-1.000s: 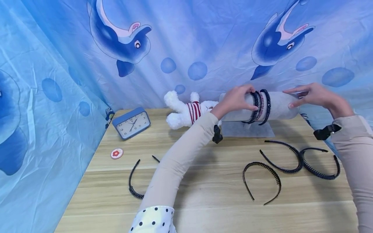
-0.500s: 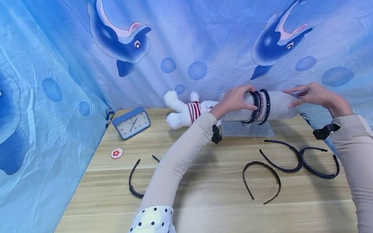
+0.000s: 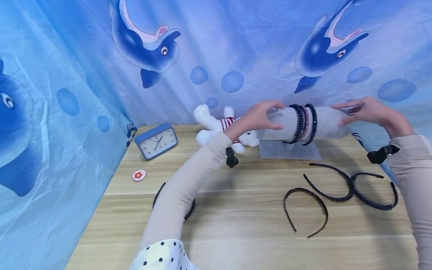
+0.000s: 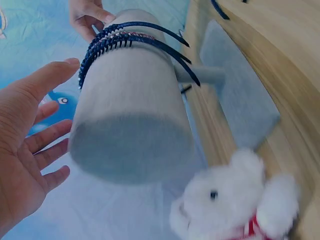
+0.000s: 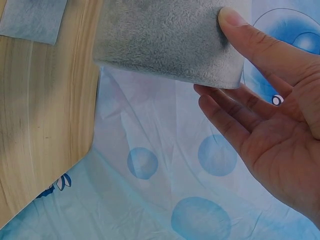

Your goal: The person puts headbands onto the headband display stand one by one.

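A grey plush headband stand [image 3: 282,123], a horizontal cylinder on a post over a flat base [image 3: 290,150], is at the back right. Several headbands [image 3: 299,123], dark ones and a pink one, sit side by side around its middle. My left hand [image 3: 254,119] is at the cylinder's left end, fingers spread and holding nothing; the left wrist view shows a gap between this hand [image 4: 30,130] and the cylinder [image 4: 130,100]. My right hand [image 3: 374,112] holds the right end, with its thumb [image 5: 235,20] on the plush side and fingertips at the edge.
Dark toothed headbands [image 3: 305,190] lie at the table's right, and another [image 3: 190,210] is partly under my left forearm. A white plush toy [image 3: 209,120] lies left of the stand. A blue clock [image 3: 156,141] and round flower badge [image 3: 139,175] are farther left.
My left hand has let go of the headbands and moved left, away from them. My right hand stays at the stand's right end. The head view has shifted slightly.
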Motion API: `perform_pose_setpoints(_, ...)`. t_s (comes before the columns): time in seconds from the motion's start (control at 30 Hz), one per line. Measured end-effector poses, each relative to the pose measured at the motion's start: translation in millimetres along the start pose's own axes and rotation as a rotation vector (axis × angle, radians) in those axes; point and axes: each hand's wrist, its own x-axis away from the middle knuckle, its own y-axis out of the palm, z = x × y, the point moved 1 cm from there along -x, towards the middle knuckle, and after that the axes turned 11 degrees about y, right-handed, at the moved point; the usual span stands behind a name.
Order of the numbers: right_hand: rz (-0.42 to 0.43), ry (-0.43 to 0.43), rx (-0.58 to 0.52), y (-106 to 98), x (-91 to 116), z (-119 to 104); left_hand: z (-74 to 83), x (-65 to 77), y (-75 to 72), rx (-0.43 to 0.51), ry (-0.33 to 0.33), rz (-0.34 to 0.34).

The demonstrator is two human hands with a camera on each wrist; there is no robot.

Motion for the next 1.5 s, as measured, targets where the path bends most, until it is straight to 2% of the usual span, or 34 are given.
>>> perform_pose_setpoints(0.23,-0.006,-0.001,0.018,-4,-1,5,-0.8,55.7,-18.9,-0.068,0.06,-0.035)
perform_pose_setpoints(0.33,-0.003,0.015,0.017,-5,-2,9,-1.1,83.0,-24.0,-0.069,0.093,-0.041)
perform_pose_setpoints(0.43,0.0,0.035,0.01,-5,-4,14,-1.7,111.7,-24.8,-0.055,0.106,-0.085)
perform_pose_setpoints(0.57,0.012,0.051,0.013,-6,-5,18,-5.2,149.3,-23.5,-0.034,0.077,-0.208)
perform_pose_setpoints(0.67,0.025,0.057,0.022,-6,-3,20,-12.0,175.6,-22.1,0.004,0.028,-0.292)
perform_pose_setpoints(0.77,0.035,0.051,0.027,-8,-1,20,-21.8,200.4,-19.0,0.057,-0.012,-0.345)
perform_pose_setpoints(0.93,0.035,0.045,0.02,-8,1,21,-37.9,234.8,-8.6,0.148,-0.025,-0.421)
perform_pose_setpoints(1.1,0.031,0.055,0.01,-9,2,23,-45.1,254.8,2.3,0.211,-0.038,-0.481)
perform_pose_setpoints(1.27,0.036,0.053,0.01,-8,4,24,-48.6,263.2,12.2,0.251,-0.056,-0.516)
perform_pose_setpoints(1.4,0.033,0.061,0.015,-8,5,24,-53.7,265.3,19.3,0.235,-0.066,-0.514)
perform_pose_setpoints(1.5,0.027,0.065,0.019,-8,4,24,-59.3,266.0,22.8,0.254,-0.09,-0.479)
